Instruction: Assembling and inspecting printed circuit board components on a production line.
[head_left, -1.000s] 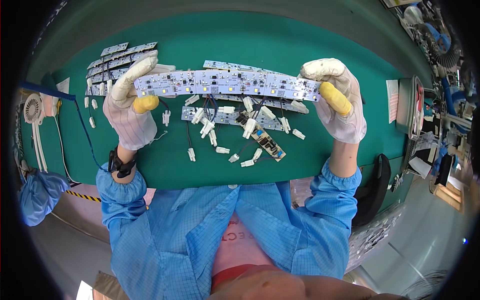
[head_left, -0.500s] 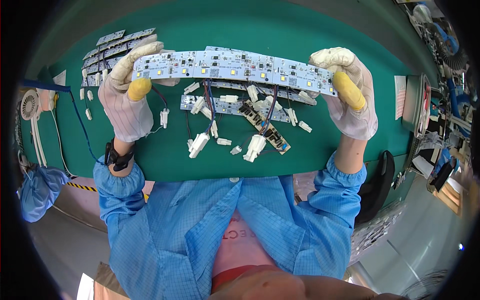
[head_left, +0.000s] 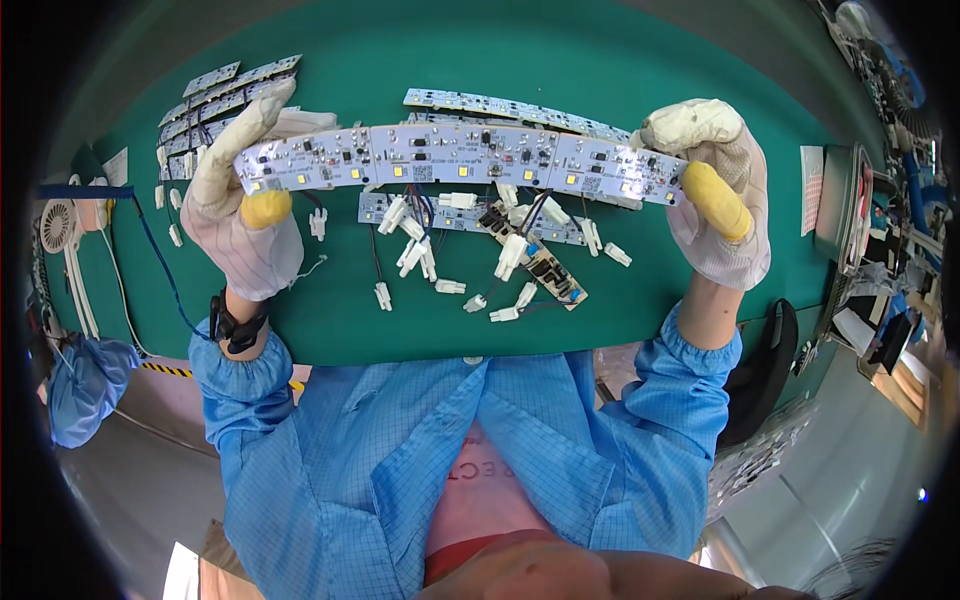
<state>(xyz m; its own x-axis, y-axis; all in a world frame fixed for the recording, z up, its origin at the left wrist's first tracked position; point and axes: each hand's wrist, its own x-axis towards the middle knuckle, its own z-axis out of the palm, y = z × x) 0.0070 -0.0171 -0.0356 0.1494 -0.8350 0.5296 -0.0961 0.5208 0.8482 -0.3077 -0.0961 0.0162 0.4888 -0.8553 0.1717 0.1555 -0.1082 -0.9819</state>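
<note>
A long white LED circuit board [head_left: 462, 157] is raised above the table, held between my two gloved hands. At its left end my left hand [head_left: 245, 200] grips it, the yellow-covered thumb in front and the fingers behind. My right hand [head_left: 712, 185] pinches the right end the same way. Dark wires with white plug connectors [head_left: 511, 257] hang below the board. Behind it, partly hidden, lie further LED boards [head_left: 520, 107]. Another LED strip [head_left: 372, 207] and a narrow brown circuit board with black and blue parts [head_left: 553, 272] rest beneath, among several loose white connectors [head_left: 383, 296].
A stack of LED boards [head_left: 212, 80] with hanging connectors lies at the far left of the green table [head_left: 330, 330]. A white fan [head_left: 57, 215] and a blue cord [head_left: 160, 255] are at the left edge. A metal tray [head_left: 845, 215] stands at the right.
The held LED board has come down and nearer, and its face looks larger. My right hand has shifted slightly right, my left slightly left. Its hanging connectors have swung upward toward the board.
</note>
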